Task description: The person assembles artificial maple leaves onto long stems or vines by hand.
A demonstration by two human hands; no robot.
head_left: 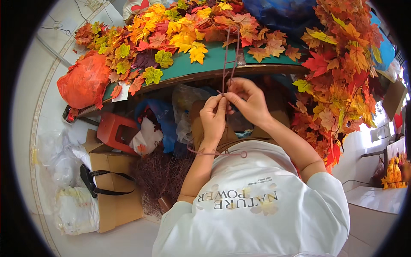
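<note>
My left hand (213,116) and my right hand (247,99) meet just below the edge of a green table (218,60). Both pinch a thin brown stem (231,55) that runs up from my fingers to the tabletop. The stem's lower end loops across my white shirt (222,154). Artificial maple leaves (171,30) in red, orange, yellow and green lie heaped on the table beyond my hands. A thick cluster of finished leaf branches (338,77) hangs at my right.
An orange plastic bag (83,81) sits at the table's left end. Under the table are a red stool (113,130), a blue bag (160,115), a pile of brown stems (160,175), cardboard boxes (113,188) and white plastic bags (72,210) on the pale floor.
</note>
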